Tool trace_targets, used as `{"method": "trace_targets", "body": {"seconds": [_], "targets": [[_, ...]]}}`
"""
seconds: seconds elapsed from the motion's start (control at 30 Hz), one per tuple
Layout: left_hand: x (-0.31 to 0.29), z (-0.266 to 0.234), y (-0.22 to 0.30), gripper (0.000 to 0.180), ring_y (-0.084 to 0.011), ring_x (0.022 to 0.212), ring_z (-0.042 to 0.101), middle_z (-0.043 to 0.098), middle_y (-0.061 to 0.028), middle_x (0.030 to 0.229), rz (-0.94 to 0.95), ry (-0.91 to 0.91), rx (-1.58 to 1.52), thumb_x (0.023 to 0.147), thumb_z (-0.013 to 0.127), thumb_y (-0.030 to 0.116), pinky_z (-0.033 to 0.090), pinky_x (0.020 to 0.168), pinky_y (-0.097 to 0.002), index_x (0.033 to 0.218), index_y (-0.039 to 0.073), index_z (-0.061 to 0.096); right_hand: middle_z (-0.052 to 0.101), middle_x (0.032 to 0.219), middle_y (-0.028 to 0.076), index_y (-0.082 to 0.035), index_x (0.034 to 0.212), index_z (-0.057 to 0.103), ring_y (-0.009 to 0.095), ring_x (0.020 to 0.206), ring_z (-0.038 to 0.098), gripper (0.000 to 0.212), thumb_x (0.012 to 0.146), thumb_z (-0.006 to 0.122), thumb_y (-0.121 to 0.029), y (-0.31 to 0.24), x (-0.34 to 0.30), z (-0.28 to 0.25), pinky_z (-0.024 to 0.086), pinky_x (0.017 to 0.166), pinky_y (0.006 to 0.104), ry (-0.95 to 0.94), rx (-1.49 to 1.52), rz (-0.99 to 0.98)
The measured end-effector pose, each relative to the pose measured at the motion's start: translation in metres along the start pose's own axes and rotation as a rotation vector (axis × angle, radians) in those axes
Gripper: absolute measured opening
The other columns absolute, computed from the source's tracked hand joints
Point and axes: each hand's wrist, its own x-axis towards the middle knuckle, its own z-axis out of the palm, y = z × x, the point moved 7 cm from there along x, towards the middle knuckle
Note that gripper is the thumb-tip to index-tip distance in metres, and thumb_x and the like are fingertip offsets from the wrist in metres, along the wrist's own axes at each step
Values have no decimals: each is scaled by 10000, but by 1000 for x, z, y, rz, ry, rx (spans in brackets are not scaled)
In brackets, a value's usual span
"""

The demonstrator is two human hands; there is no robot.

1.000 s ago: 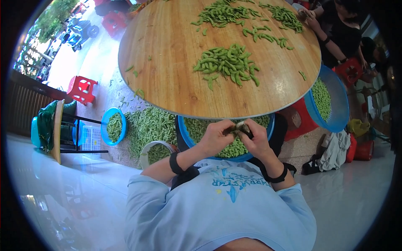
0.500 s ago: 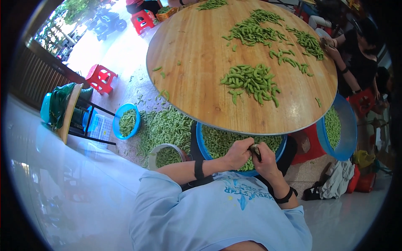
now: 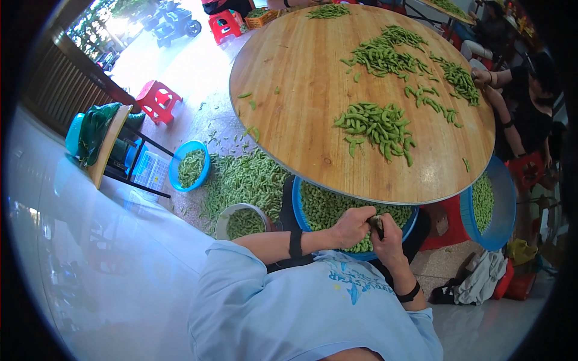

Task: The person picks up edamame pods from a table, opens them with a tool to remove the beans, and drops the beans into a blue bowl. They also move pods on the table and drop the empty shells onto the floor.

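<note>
My left hand (image 3: pixel 351 227) and my right hand (image 3: pixel 389 237) meet over a blue basin (image 3: pixel 296 204) full of shelled green beans (image 3: pixel 325 207). The fingers of both are closed. In my right hand is a small dark object (image 3: pixel 378 225), perhaps a tool, its kind too small to tell. My left fingers press against it; whatever they pinch is hidden. Just beyond, on the round wooden table (image 3: pixel 289 120), lies a pile of green bean pods (image 3: pixel 378 129).
More pods (image 3: pixel 394 54) lie farther back, where a person (image 3: pixel 518 90) reaches the table's right edge. Loose pods (image 3: pixel 247 180) cover the floor at left, beside a pale bucket (image 3: pixel 221 225) and blue basin (image 3: pixel 205 165). Another blue basin (image 3: pixel 506 210) stands at right, red stool (image 3: pixel 158 102) at left.
The whole view has shifted slightly, so the table and basins appear farther right and lower. My hands stay together over the basin, with the dark object still in the right.
</note>
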Motion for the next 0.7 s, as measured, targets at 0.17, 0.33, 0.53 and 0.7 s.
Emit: {"method": "trace_targets", "body": {"seconds": [0.17,0.33,0.53,0.7], "targets": [[-2,-10,17,91,-380,826,525,477,-174,877,51,-18,246,752,553,37,433,701,-450,840,13,543,474,752,163,8,868,490,345,643,524,188,738,591,99,0,0,1,411,546,381,22,-27,-25],[-5,-13,14,105,-380,826,542,502,-183,864,10,-62,355,778,553,99,435,710,-470,847,20,554,466,778,178,12,884,481,367,664,516,205,736,590,104,-2,0,2,418,555,402,33,-74,-44],[0,-7,14,111,-393,734,568,559,-201,725,39,-107,240,780,521,106,444,663,-466,791,-2,545,467,764,172,12,877,481,355,652,516,196,736,579,107,-9,0,-2,417,550,389,48,-81,-90],[-2,-10,10,104,-377,614,534,517,-228,670,58,-46,123,747,491,67,428,583,-433,741,-29,531,476,708,146,-5,885,523,314,616,521,162,756,603,51,15,-1,-3,416,555,345,-41,146,167]]}}
